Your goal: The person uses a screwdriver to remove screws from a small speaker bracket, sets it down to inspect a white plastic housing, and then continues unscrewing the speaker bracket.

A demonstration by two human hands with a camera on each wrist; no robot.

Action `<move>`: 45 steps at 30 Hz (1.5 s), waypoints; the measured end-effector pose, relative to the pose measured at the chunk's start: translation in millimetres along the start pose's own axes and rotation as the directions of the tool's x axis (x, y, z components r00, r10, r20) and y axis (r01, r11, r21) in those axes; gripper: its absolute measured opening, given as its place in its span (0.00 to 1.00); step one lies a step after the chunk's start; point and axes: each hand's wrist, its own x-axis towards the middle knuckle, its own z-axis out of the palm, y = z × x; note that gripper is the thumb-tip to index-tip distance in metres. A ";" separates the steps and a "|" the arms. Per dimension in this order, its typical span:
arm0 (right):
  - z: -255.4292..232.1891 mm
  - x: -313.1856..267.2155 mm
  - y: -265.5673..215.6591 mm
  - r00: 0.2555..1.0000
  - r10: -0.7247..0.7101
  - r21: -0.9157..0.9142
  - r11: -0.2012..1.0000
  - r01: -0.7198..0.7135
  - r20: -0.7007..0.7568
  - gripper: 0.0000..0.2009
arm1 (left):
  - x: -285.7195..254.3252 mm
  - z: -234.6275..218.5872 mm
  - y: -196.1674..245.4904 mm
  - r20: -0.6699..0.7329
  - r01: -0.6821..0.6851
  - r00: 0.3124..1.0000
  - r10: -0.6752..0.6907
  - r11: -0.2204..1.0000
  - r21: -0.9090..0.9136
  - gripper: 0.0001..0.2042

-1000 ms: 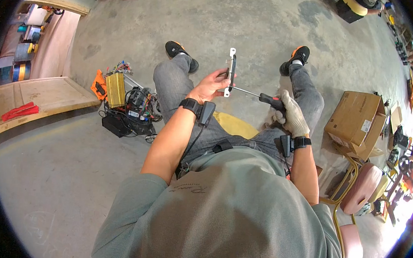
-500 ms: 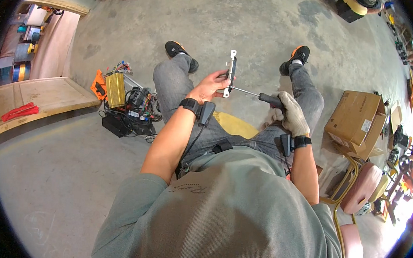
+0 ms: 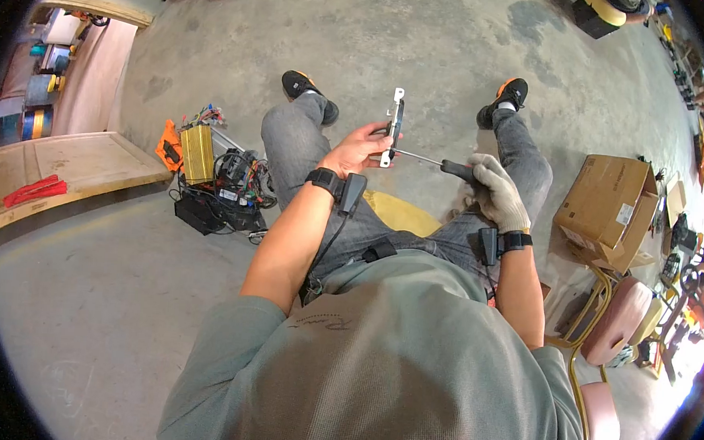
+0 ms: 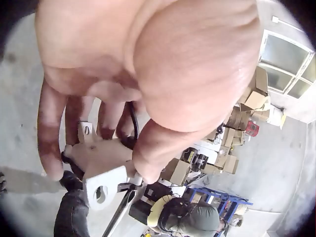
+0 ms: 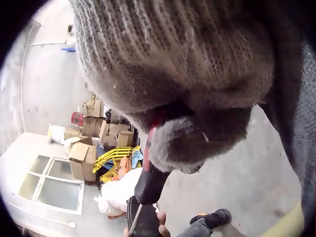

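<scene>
My bare left hand (image 3: 360, 149) holds a narrow white part (image 3: 397, 114) with a black side, upright between thumb and fingers. In the left wrist view, the end of this white part (image 4: 106, 185) is a tab with an oblong hole, and a black cable (image 4: 133, 121) shows beneath the palm. A knitted work glove covers my right hand (image 3: 498, 195), its fingers curled round the black and red handle of a screwdriver (image 3: 457, 170). The thin metal shaft (image 4: 118, 215) reaches to the white part's lower end, close by the left thumb. The glove hides much of the handle (image 5: 149, 185).
A yellow seat (image 3: 401, 213) shows between my legs. To the left lie a gold metal box (image 3: 197, 152) with tangled cables and a wooden board (image 3: 89, 164) bearing red strips. On the right stand a cardboard box (image 3: 607, 205) and gold-framed chairs (image 3: 616, 321).
The screwdriver handle has turned, its red stripe no longer showing in the head view. My right hand's fingers have shifted on the handle, and the white part has sunk slightly.
</scene>
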 end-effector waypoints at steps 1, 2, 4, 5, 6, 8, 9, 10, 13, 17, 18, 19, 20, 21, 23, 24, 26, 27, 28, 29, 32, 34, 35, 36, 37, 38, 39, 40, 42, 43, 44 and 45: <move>4.2 0.2 3.0 0.990 -0.136 -0.035 0.990 0.135 -0.030 0.15 | 0.0 0.1 -0.4 -0.001 -0.002 1.000 0.002 1.000 0.004 0.29; 7.3 0.2 3.4 0.990 -0.136 -0.037 0.990 0.135 -0.030 0.15 | 0.1 -0.1 -0.5 -0.002 -0.005 1.000 0.005 1.000 0.006 0.29; 12.2 -0.8 2.7 0.984 -0.143 0.053 0.987 0.149 -0.111 0.14 | 0.1 0.2 -0.6 0.004 -0.003 1.000 0.003 1.000 0.000 0.29; 6.3 -0.2 1.6 0.983 -0.143 0.052 0.987 0.149 -0.112 0.14 | 0.3 0.7 -0.4 0.010 0.000 1.000 0.000 1.000 -0.005 0.29; -1.4 0.1 -2.5 1.000 0.015 0.059 0.998 -0.014 -0.025 0.13 | 1.4 -0.5 -1.4 0.010 0.001 1.000 -0.001 1.000 -0.004 0.29; -10.3 1.8 -1.8 0.983 0.171 0.053 0.983 -0.175 0.064 0.13 | 3.2 -3.0 -3.0 0.023 0.006 1.000 -0.005 0.999 -0.038 0.30; -9.6 1.3 -2.7 0.991 0.122 0.034 0.992 -0.124 0.055 0.14 | 2.7 -2.1 -2.3 0.023 0.006 1.000 -0.005 0.999 -0.037 0.30; -8.3 1.2 -2.8 0.996 0.073 0.014 0.997 -0.074 0.047 0.14 | 1.8 -1.4 -1.9 0.019 0.000 1.000 0.001 0.999 -0.042 0.30; 3.5 1.3 3.9 0.987 -0.159 -0.010 0.987 0.158 -0.039 0.15 | 0.4 -1.5 -2.1 0.016 0.002 1.000 -0.001 0.999 -0.047 0.31; 12.1 -4.8 -2.6 0.989 -0.121 0.057 0.990 0.126 -0.087 0.14 | 2.4 -3.0 -3.2 0.033 0.006 0.999 -0.004 0.998 -0.057 0.31; 5.5 -3.5 -5.2 0.999 0.031 0.035 0.999 -0.030 -0.034 0.13 | 2.8 -3.3 -3.0 0.032 0.006 0.999 -0.004 0.998 -0.057 0.31; 0.0 -2.2 -6.4 0.983 0.184 0.006 0.983 -0.184 0.015 0.12 | 3.1 -3.6 -2.9 0.026 0.009 1.000 -0.008 0.998 -0.065 0.31; -3.9 -0.8 -5.6 0.983 0.184 0.008 0.983 -0.184 0.016 0.12 | 3.2 -3.8 -2.9 0.020 0.012 1.000 -0.011 0.997 -0.072 0.31; -5.2 -0.4 -6.0 0.987 0.157 0.001 0.988 -0.157 0.036 0.12 | 3.0 -3.7 -3.0 0.020 0.013 1.000 -0.012 0.997 -0.069 0.31; -3.6 0.5 -3.9 0.990 0.130 -0.007 0.991 -0.130 0.056 0.12 | 2.4 -4.2 -3.3 0.028 0.001 1.000 0.001 0.997 -0.071 0.31; 1.5 0.7 -1.4 1.000 0.010 0.007 1.000 -0.010 0.005 0.13 | 2.7 -4.8 -3.7 0.028 0.001 1.000 0.001 0.997 -0.072 0.31; 9.8 -0.9 -0.1 0.993 -0.111 0.012 0.994 0.112 -0.048 0.13 | 3.6 -5.4 -4.9 0.033 0.008 0.999 -0.007 0.999 -0.045 0.31; 15.3 -4.1 -3.7 0.991 -0.103 0.033 0.994 0.107 -0.087 0.13 | 3.7 -5.3 -5.0 0.033 0.008 0.999 -0.006 0.999 -0.046 0.31; 17.6 -5.9 -5.7 0.988 -0.094 0.055 0.993 0.102 -0.126 0.12 | 3.9 -5.2 -5.1 0.031 0.007 1.000 -0.006 0.999 -0.046 0.31; 14.1 -5.3 -5.3 0.987 -0.094 0.055 0.993 0.101 -0.127 0.12 | 4.1 -4.9 -5.1 0.028 0.007 1.000 -0.006 0.999 -0.044 0.31; -4.2 0.8 -2.5 0.993 0.117 0.035 0.992 -0.117 0.006 0.11 | 4.1 -5.3 -4.9 0.011 0.014 1.000 -0.013 0.997 -0.073 0.31; -7.6 2.7 -2.4 0.992 0.120 0.018 0.993 -0.120 0.025 0.12 | 2.7 -4.1 -3.1 0.017 0.012 1.000 -0.011 0.998 -0.064 0.31; -6.9 3.4 -0.2 0.992 0.120 0.018 0.993 -0.120 0.025 0.12 | 2.0 -3.8 -2.1 0.023 0.009 1.000 -0.007 0.998 -0.057 0.31; -0.3 2.4 0.4 1.000 0.013 0.020 1.000 -0.012 -0.025 0.13 | 2.4 -5.2 -2.9 0.023 0.009 1.000 -0.007 0.998 -0.057 0.31; 5.5 1.1 0.5 0.993 -0.094 0.016 0.995 0.096 -0.076 0.15 | 2.9 -5.8 -3.9 0.030 0.015 0.999 -0.014 0.999 -0.051 0.31; 10.4 -0.6 -0.2 0.993 -0.095 0.015 0.995 0.097 -0.076 0.15 | 3.6 -6.4 -4.8 0.038 0.022 0.999 -0.020 0.999 -0.045 0.32; 15.1 -2.4 -0.9 0.988 -0.113 0.035 0.993 0.117 -0.104 0.15 | 3.9 -6.5 -5.2 0.038 0.021 0.999 -0.019 0.999 -0.046 0.32; 16.9 -3.2 -1.5 0.983 -0.128 0.054 0.989 0.136 -0.131 0.16 | 4.5 -6.5 -5.5 0.035 0.019 0.999 -0.017 0.999 -0.048 0.32; 8.7 -2.4 -3.7 0.998 -0.003 0.049 0.999 0.006 -0.063 0.14 | 4.7 -6.0 -5.2 0.033 0.018 0.999 -0.016 0.999 -0.049 0.31; 3.6 -1.5 -4.5 0.992 0.123 0.036 0.992 -0.123 0.005 0.12 | 4.2 -5.8 -4.4 0.028 0.019 0.999 -0.017 0.999 -0.051 0.32; -1.2 -0.1 -4.9 0.993 0.122 0.040 0.992 -0.122 0.006 0.12 | 3.8 -5.4 -3.5 0.023 0.020 1.000 -0.019 0.998 -0.051 0.32; -4.8 1.5 -5.9 0.989 0.146 -0.008 0.989 -0.146 0.002 0.12 | 3.5 -4.6 -2.6 0.023 0.021 1.000 -0.020 0.999 -0.048 0.32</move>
